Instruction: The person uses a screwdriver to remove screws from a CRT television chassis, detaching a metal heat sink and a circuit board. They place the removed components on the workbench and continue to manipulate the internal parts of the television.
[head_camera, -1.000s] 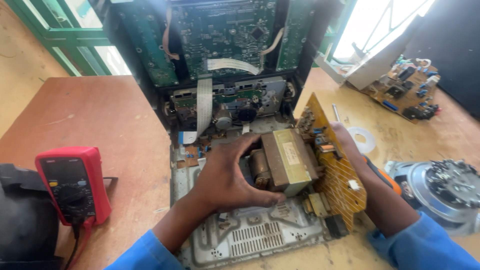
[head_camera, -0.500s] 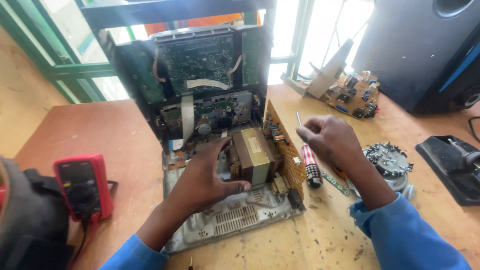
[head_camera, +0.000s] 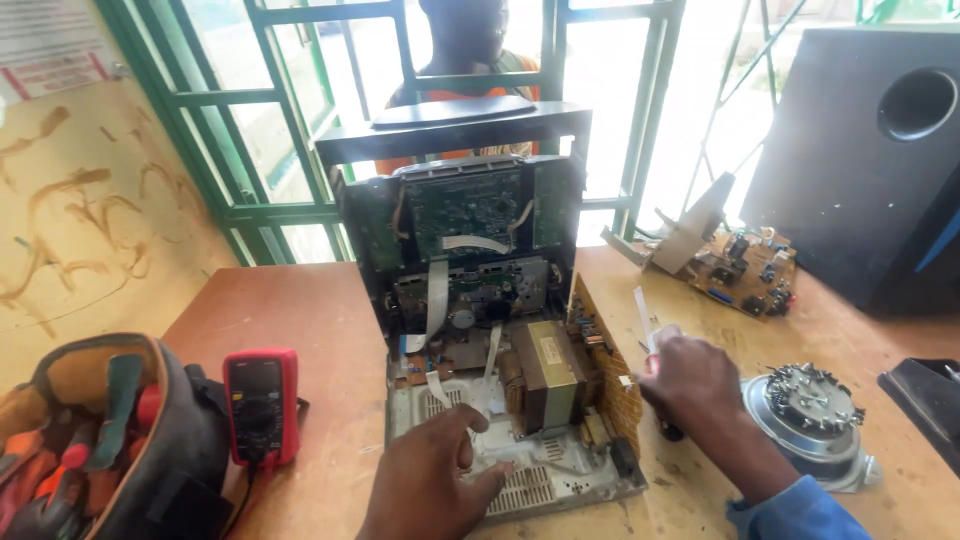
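A person's left hand (head_camera: 432, 478) rests open on the grey base of an opened stereo chassis (head_camera: 480, 330) on the workbench, steadying it, while the right hand (head_camera: 690, 385) closes around a screwdriver (head_camera: 645, 325) beside the upright yellow circuit board (head_camera: 605, 375). A red multimeter (head_camera: 260, 405) lies near the tool bag (head_camera: 110, 440).

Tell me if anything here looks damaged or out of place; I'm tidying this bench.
Nothing looks spilled. The stereo chassis lies open, its front panel tipped up and the side circuit board standing on edge. A loose circuit board lies apart near the speaker.
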